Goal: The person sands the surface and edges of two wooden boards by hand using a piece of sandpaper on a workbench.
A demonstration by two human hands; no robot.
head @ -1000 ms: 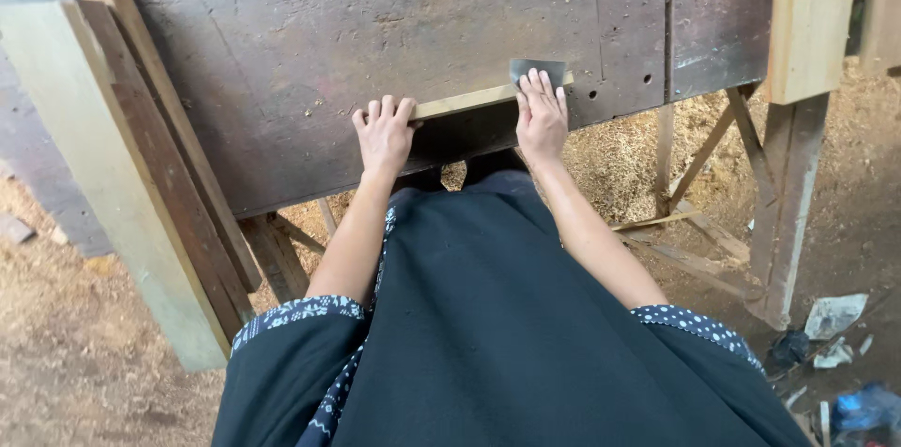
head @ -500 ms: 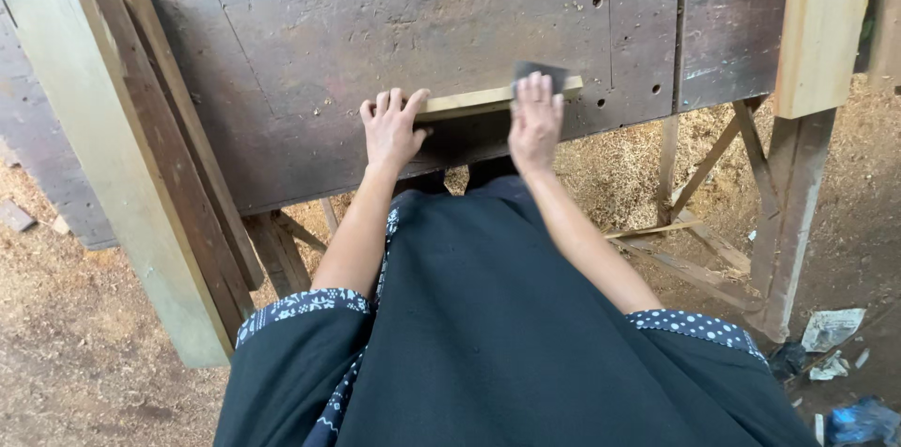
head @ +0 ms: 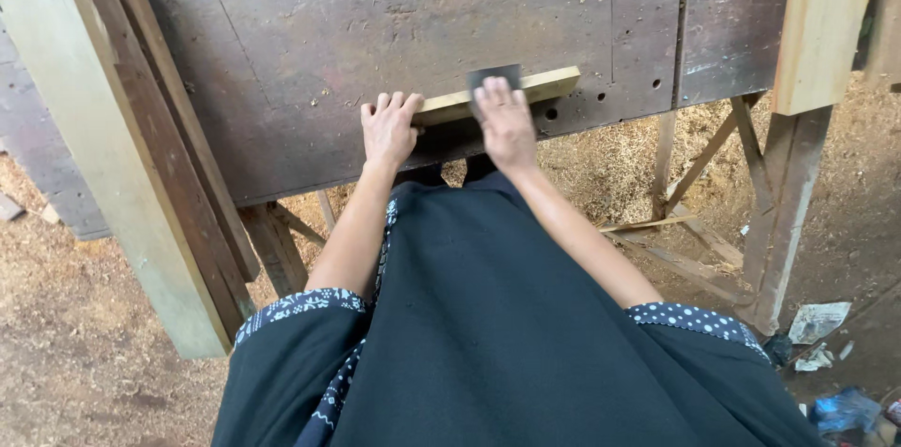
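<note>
Pale wood strip (head: 526, 90) lies on the dark workbench (head: 310, 44) near its front edge. Left hand (head: 389, 128) presses its end flat; right hand (head: 505, 121) clamps sandpaper (head: 495, 77) on it. Loose pressure could let it skid.

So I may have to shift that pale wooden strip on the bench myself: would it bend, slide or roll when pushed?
The wooden strip looks straight and square-edged, so probably stiff and unlikely to roll. It is slim, so likely light. The left hand pins one end while the right hand presses a dark pad on it, which suggests it slides easily on the workbench.
</note>
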